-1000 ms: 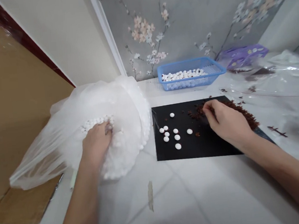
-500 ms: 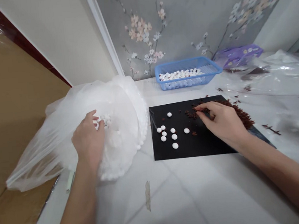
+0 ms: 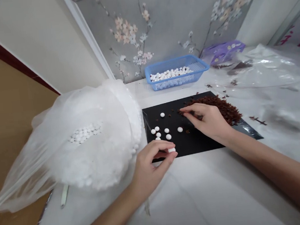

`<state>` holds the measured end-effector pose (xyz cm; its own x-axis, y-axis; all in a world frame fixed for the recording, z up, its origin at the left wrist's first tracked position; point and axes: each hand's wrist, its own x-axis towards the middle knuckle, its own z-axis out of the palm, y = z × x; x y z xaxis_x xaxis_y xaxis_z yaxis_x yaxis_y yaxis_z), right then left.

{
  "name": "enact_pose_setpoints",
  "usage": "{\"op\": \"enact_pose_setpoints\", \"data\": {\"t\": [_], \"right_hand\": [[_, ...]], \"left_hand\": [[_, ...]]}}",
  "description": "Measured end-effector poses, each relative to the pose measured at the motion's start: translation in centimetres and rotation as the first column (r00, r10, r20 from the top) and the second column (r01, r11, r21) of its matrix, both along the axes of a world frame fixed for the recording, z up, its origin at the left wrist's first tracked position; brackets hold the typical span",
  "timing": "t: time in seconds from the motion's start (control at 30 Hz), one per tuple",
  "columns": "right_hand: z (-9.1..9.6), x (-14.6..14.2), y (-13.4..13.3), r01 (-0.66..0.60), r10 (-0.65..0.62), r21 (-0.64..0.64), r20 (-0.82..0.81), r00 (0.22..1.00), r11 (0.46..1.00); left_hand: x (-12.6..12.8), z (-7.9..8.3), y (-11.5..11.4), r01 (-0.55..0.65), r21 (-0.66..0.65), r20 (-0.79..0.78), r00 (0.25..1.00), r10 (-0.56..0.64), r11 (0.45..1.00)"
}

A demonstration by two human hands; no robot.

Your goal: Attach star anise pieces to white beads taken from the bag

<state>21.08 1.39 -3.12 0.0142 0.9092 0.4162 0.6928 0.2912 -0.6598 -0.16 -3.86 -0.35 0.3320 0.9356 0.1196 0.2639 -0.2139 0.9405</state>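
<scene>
My left hand (image 3: 152, 160) pinches a small white bead (image 3: 171, 150) between thumb and fingertips at the near edge of the black mat (image 3: 212, 140). Several loose white beads (image 3: 167, 130) lie on the mat's left part. My right hand (image 3: 206, 119) rests on the mat with its fingertips in a pile of small dark red-brown pieces (image 3: 223, 106); whether it grips one is unclear. A large clear plastic bag (image 3: 63, 150) full of white beads sits to the left.
A blue mesh basket (image 3: 175, 72) with white beads stands at the back by the flowered wall. Crumpled clear plastic (image 3: 273, 85) and a purple packet (image 3: 222, 52) lie at the right. A brown board (image 3: 3, 117) leans at the left. White marble tabletop (image 3: 202, 200) runs toward me.
My left hand has come out of the plastic bag and moved right to the mat's near edge with a white bead. My right hand stayed at the dark pile.
</scene>
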Motion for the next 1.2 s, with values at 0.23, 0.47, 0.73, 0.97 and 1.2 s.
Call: {"op": "enact_pose_setpoints", "data": {"t": [0.23, 0.47, 0.73, 0.97, 1.2], "right_hand": [[0.5, -0.5, -0.5, -0.019, 0.004, -0.102, -0.139, 0.990, 0.995], [0.9, -2.2, -1.6, -0.180, 0.045, -0.269, -0.439, 0.897, 0.946], [0.9, -3.5, -2.6, -0.279, 0.076, -0.306, -0.538, 0.839, 0.910], [1.5, -3.7, -3.1, -0.461, 0.154, -0.324, -0.658, 0.737, 0.826], [1.9, -3.8, -3.1, -0.492, 0.035, -0.330, -0.802, 0.596, 0.805]], "left_hand": [[0.0, -0.9, 1.3, -0.061, -0.310, 0.118, 0.988, 0.102, 0.949], [-0.2, -1.0, 1.8, -0.021, -0.407, 0.199, 0.974, 0.111, 0.913], [-0.4, -1.1, 2.0, -0.024, -0.468, 0.237, 0.960, 0.151, 0.883], [-0.3, -1.0, 2.0, 0.015, -0.481, 0.247, 0.962, 0.119, 0.877], [-0.3, -0.7, 2.1, 0.066, -0.501, 0.243, 0.968, 0.068, 0.863]]}}
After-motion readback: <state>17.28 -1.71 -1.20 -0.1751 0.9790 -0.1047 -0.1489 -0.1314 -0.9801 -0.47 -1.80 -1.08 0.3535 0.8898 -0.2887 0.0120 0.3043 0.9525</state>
